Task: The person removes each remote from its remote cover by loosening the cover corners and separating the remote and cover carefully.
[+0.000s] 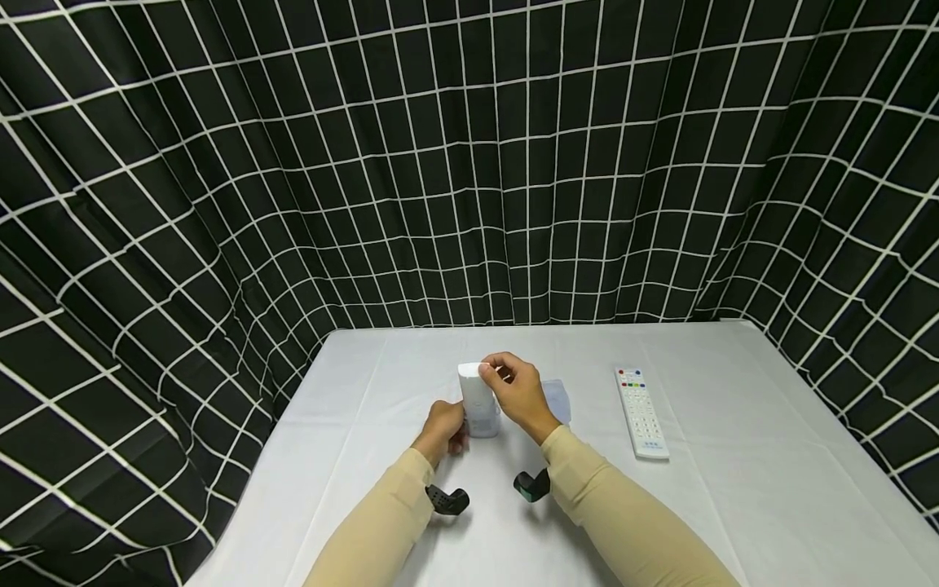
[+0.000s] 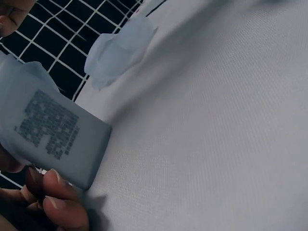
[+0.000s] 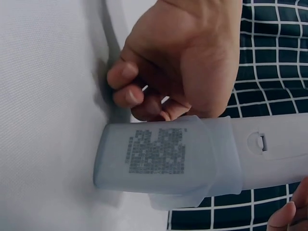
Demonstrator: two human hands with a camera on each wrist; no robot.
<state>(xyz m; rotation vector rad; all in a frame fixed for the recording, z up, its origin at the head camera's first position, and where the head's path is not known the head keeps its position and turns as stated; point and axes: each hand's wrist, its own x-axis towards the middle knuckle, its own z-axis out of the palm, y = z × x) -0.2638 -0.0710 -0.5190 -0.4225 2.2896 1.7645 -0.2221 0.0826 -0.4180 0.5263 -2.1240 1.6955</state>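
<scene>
Between the hands, a white remote control [image 1: 473, 381] stands on end over the table, its lower part inside a translucent bluish sleeve cover [image 3: 154, 159]. A dark blocky pattern marks the cover's face in both wrist views. My left hand [image 1: 443, 425] holds the cover by its side edge near the bottom, fingers curled in against it. Up at the remote's top end, my right hand [image 1: 522, 395] pinches it between thumb and fingers. In the right wrist view, the remote's back with a small latch shows beyond the cover's rim, where a loose flap of cover sticks out.
Behind the right hand lies another piece of translucent bluish material [image 1: 557, 399]. A second white remote control [image 1: 641, 414], buttons up, lies at the right of the white-covered table [image 1: 352, 489]. Black curtains with white grid lines [image 1: 513, 163] surround the table's back and sides.
</scene>
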